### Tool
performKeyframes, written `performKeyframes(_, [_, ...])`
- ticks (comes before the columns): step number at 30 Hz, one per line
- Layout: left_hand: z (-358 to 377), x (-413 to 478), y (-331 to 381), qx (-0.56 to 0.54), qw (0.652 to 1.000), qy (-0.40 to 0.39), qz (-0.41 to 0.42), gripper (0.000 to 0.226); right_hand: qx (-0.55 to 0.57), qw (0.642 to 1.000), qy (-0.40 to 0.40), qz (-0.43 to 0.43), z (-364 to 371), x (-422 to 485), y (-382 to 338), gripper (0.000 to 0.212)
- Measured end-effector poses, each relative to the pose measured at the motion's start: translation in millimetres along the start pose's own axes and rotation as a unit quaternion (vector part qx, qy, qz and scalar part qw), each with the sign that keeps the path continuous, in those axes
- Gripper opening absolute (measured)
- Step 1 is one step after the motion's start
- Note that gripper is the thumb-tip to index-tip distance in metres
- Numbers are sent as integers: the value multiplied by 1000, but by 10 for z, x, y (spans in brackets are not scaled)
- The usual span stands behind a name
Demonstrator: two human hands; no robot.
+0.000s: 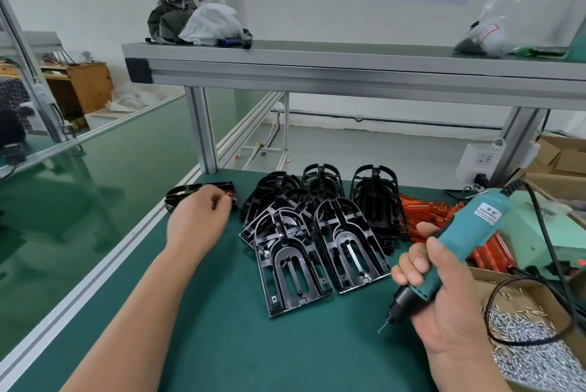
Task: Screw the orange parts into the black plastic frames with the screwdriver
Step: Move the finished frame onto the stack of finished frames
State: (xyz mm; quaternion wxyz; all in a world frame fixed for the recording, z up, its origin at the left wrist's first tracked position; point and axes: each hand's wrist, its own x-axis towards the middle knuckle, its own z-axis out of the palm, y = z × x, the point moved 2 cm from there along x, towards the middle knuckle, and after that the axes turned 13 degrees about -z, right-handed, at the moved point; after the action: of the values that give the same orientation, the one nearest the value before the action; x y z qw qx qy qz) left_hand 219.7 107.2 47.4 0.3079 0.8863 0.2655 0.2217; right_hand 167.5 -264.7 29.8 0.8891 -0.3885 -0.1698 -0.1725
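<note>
Containers: open brown cardboard box (pixel 504 280) at the right edge of the green-matted counter (pixel 222 328), holding a loose heap of small silver screws (pixel 523 356). A black cable loops over it.

Hands: the right hand (pixel 444 290) is wrapped around the teal corded electric screwdriver (pixel 469 233), held above the counter. The tool is tilted, with its cord end up and to the right and its black nose down and to the left. A small screw (pixel 379 330) sits on the bit tip, clear of the mat. The left hand (pixel 196 220) is stretched out to the far left, with its fingers curled at the end of a single black plastic frame (pixel 187 193). A small orange spot (pixel 229 196) shows there. Whether the hand pinches or only touches: cannot tell.

Task items: pile of black plastic frames (pixel 317 201) mid-counter, open ribbed shells with an arched top and a U-shaped slot. The two front ones lie flat side by side, with the others stacked and overlapping behind. The long translucent orange parts (pixel 421 210) are heaped just right of the pile, partly hidden behind the screwdriver.
</note>
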Motion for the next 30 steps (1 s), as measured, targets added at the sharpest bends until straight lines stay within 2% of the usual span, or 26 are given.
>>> performKeyframes(2, [-19, -192, 214, -4, 997, -54, 62, 24, 1, 1000, 1, 2, 8, -6, -8, 17])
performKeyframes(5, [52, -400, 411, 75, 981, -102, 150, 44, 6, 1000, 2, 1, 13, -14, -29, 17])
performKeyframes(7, [88, -468, 433, 112, 973, -117, 162, 60, 11, 1000, 2, 0, 16, -11, -38, 16])
performKeyframes(10, [96, -526, 409, 125, 972, -131, 152, 68, 15, 1000, 11, -1, 15, -9, -46, 16])
performKeyframes(14, [84, -575, 347, 90, 978, -156, 109, 61, 22, 1000, 22, -2, 3, -13, -60, 17])
performKeyframes(16, [88, -611, 277, 29, 979, -188, 76, 53, 27, 999, 23, -1, -2, -21, -75, 16])
performKeyframes(20, [67, -683, 151, -81, 963, -254, 27, 52, 30, 999, 23, 0, -6, -33, -102, 16])
performKeyframes(23, [-27, -755, 141, -143, 944, -298, 4, 45, 35, 999, 21, -4, -15, -34, -123, 16])
performKeyframes(26, [-114, -917, 109, -182, 907, -378, -37, 31, 41, 999, 28, -9, -26, -24, -157, 17])
performKeyframes(28, [-159, -1061, 74, -178, 883, -430, -55, 25, 47, 998, 31, -16, -29, -6, -191, 16])
performKeyframes(30, [-197, -1197, 35, -147, 881, -448, -44, 31, 56, 998, 32, -24, -30, 11, -232, 14])
